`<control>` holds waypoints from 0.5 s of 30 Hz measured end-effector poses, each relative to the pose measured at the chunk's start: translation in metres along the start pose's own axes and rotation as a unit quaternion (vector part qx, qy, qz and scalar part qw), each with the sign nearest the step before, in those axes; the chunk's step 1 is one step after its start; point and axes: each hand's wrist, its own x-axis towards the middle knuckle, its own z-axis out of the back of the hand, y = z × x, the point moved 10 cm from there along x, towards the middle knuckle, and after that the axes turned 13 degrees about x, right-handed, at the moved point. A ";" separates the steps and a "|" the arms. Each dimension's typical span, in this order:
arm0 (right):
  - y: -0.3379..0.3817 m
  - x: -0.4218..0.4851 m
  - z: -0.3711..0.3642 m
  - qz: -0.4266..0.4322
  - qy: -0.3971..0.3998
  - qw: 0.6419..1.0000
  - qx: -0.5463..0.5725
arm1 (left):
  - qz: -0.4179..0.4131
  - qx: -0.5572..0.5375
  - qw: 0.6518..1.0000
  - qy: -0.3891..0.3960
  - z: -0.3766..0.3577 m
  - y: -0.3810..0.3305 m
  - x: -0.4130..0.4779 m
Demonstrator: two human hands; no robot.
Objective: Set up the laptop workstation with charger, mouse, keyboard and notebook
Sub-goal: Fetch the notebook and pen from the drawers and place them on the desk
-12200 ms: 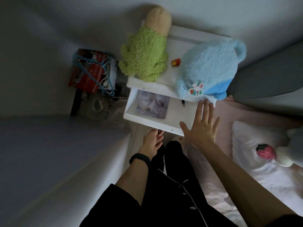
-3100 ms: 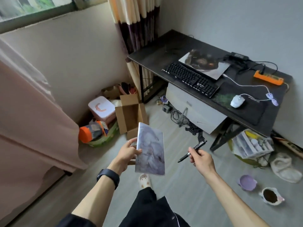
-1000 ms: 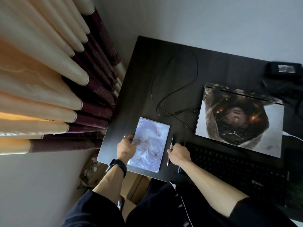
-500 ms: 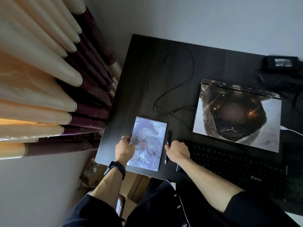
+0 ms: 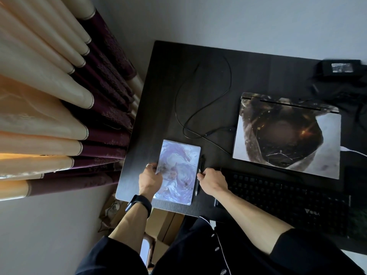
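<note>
Spanning most of the view
Table (image 5: pixel 158 116): dark wood grain, its left edge beside the curtain, its far edge against the wall.
Curtain (image 5: pixel 59 96): cream and purple folds hanging off the table's left edge.
Keyboard (image 5: pixel 288 199): black, along the near edge, right of the pen.
Laptop (image 5: pixel 286 135): closed, picture-covered lid, behind the keyboard toward the right edge.
Charger (image 5: pixel 340 67): black brick at the far right corner.
Cable (image 5: pixel 200 108): thin black loop across the table's middle, one end at the laptop's left side, passing just behind the notebook.
Notebook (image 5: pixel 178 171): pale illustrated cover, flat near the near left corner, long side running away from the near edge.
Pen (image 5: pixel 200 175): dark, lying just beside the notebook's right edge, parallel to it.
Left hand (image 5: pixel 151 178): fingers bent over the notebook's left edge, pinching it; ring on one finger, dark watch on the wrist.
Right hand (image 5: pixel 212 180): curled, fingertips closed on the pen's middle, forearm crossing the keyboard's left end.
</note>
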 end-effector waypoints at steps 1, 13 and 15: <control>0.000 0.000 -0.001 -0.002 0.000 1.000 0.002 | -0.001 0.003 1.000 -0.002 0.000 0.000 -0.001; -0.003 0.001 -0.002 0.000 -0.010 1.000 0.002 | -0.008 0.019 0.999 -0.034 -0.013 0.001 -0.012; -0.004 0.000 -0.002 -0.001 -0.012 1.000 0.002 | -0.014 0.013 0.999 -0.030 -0.014 0.002 -0.012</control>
